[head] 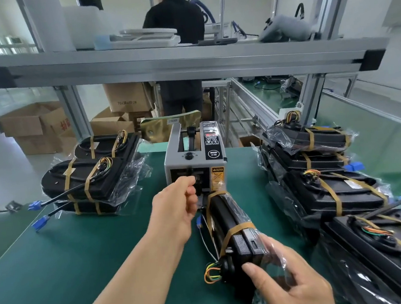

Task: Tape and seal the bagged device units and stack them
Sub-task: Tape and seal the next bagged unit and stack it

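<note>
On green mat (81,247) | right hand (291,287) grips black clear-bagged device unit (229,219) | left hand (174,202) curled at grey tape dispenser (192,157), can't tell its grip

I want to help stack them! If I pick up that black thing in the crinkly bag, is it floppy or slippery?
Probably stiff: the bagged unit stands on edge, held at one end by the right hand, without sagging. Its loose, shiny plastic bag could be slippery, so grip near a tape band. The coloured wires dangle and would likely flop.
</note>
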The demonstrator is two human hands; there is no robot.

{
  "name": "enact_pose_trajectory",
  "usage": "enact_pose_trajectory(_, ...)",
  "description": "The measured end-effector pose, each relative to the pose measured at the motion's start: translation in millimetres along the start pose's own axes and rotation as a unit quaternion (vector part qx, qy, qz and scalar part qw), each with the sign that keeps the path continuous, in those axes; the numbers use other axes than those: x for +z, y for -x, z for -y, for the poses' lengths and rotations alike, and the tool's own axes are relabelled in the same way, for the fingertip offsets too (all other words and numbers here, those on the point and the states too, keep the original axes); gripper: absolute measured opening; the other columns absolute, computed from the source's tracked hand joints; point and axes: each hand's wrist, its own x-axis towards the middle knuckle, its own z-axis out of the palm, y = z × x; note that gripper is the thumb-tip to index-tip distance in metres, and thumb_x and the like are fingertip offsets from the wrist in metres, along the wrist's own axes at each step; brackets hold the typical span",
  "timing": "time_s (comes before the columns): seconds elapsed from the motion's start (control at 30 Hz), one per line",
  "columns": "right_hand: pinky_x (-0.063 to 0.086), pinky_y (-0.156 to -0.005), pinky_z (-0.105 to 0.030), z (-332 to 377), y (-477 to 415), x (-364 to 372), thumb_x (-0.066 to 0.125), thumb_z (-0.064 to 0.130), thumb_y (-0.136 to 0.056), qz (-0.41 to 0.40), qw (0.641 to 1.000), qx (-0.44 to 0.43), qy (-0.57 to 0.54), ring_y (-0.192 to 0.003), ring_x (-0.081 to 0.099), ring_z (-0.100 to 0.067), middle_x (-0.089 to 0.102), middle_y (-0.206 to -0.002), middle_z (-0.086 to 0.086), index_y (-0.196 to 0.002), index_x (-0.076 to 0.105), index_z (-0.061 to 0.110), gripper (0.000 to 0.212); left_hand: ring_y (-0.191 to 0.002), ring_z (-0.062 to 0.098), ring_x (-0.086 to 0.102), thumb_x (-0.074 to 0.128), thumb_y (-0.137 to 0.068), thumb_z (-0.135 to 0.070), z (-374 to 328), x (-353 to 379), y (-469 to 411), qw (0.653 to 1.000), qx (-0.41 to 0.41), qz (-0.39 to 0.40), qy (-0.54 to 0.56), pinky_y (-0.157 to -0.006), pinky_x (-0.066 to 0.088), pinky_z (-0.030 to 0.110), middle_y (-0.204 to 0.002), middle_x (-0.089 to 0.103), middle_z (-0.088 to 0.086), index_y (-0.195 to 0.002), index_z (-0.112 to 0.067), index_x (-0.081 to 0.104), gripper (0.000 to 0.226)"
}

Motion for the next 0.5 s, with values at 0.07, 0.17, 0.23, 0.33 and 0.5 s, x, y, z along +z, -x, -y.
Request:
enact_pose_trajectory(0.07,0.049,-0.074,-0.004,-2.3,0.2,-0.5,0.096,0.015,-0.055,0.002,1.0,0.014,-0.027,-0.09,0.071,0.001,0.075,-0.096,0.021,-0.103,0.073,0.05,0.064,-0.05,0.008,0.045,0.07,-0.084,-0.014,-2.4,-12.6,25.9,0.988,0.047,0.12,-0.084,-0.05,0.042,0.018,-0.06,0.052,-0.002,-0.066,-0.018,0.061,0.021)
enact_pose_trajectory(0.17,0.055,-0.079,-0.018,-3.3,0.9,0.1,0.086,0.026,-0.056,-0.001,0.996,0.033,-0.08,-0.094,0.072,-0.009,0.077,-0.1,0.013,-0.1,0.079,0.038,0.046,-0.061,0.01,0.046,0.073,-0.074,-0.029,-5.6,-24.3,62.5,0.935,0.077,0.261,-0.229,-0.06,0.044,0.017,-0.067,0.054,0.0,-0.067,-0.02,0.068,0.013)
enact_pose_trajectory(0.23,0.058,-0.082,-0.033,-0.8,0.8,0.7,0.084,0.029,-0.056,0.0,0.995,0.04,-0.093,-0.096,0.072,-0.012,0.077,-0.101,0.011,-0.101,0.079,0.035,0.045,-0.066,0.008,0.049,0.072,-0.069,-0.039,-7.0,-25.0,76.3,0.901,0.081,0.3,-0.303,-0.067,0.044,0.018,-0.07,0.059,-0.003,-0.071,-0.021,0.071,0.018)
enact_pose_trajectory(0.33,0.058,-0.082,-0.035,4.8,0.1,0.4,0.083,0.032,-0.06,0.01,0.996,0.03,-0.085,-0.097,0.07,-0.008,0.075,-0.102,0.016,-0.106,0.074,0.047,0.049,-0.073,0.006,0.06,0.074,-0.071,-0.039,-8.3,-20.9,82.8,0.88,0.086,0.307,-0.352,-0.076,0.049,0.022,-0.076,0.069,-0.004,-0.072,-0.021,0.073,0.017)
enact_pose_trajectory(0.5,0.053,-0.081,-0.015,5.1,2.5,2.3,0.09,0.023,-0.064,0.021,0.995,0.017,-0.092,-0.1,0.069,-0.005,0.073,-0.104,0.02,-0.107,0.07,0.055,0.057,-0.071,0.008,0.061,0.077,-0.081,-0.022,-8.1,-19.1,80.7,0.873,0.078,0.306,-0.372,-0.072,0.05,0.021,-0.073,0.07,-0.003,-0.069,-0.019,0.072,0.013)
